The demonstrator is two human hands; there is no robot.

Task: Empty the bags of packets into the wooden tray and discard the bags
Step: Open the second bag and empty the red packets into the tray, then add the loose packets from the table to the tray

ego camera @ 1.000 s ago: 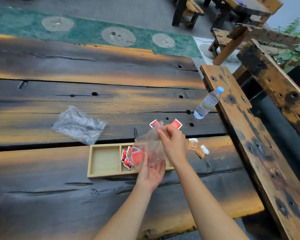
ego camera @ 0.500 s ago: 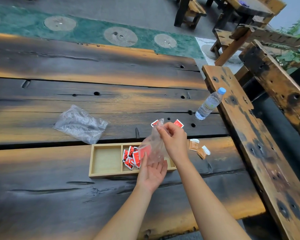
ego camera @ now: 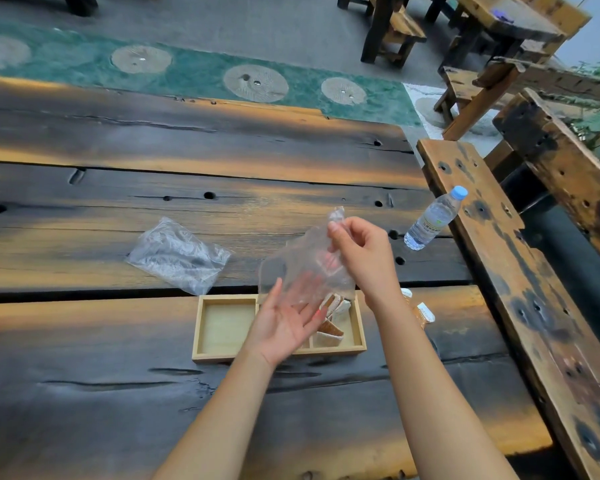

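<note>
- Nearest, a dark scorched plank table with amber streaks [ego camera: 84, 393], both bare forearms reaching across it.
- Left hand [ego camera: 288, 317] palm up, fingers spread and relaxed, cupped under the lower edge of a clear crinkled plastic bag [ego camera: 302, 268]; gripping nothing firmly.
- Right hand [ego camera: 361, 251] pinched tight on the top corner of that bag, holding it upright above the tray.
- Beneath both hands, a shallow light wooden tray with compartments [ego camera: 222, 355]: left compartment bare, right one holding brown-and-white paper packets [ego camera: 333, 320], middle one hidden by the left hand.
- Just right of the tray, partly behind the right wrist, two loose brown sachets with white ends [ego camera: 425, 313] lying on the table.
- Farther back on the left, a second crumpled transparent plastic bag [ego camera: 177, 254], flat on the boards, just apart from the tray's far corner.
- To the right, a clear plastic water bottle with a pale blue cap [ego camera: 433, 220] near the table's edge.
- Beyond it, a weathered wooden bench [ego camera: 520, 271].
</note>
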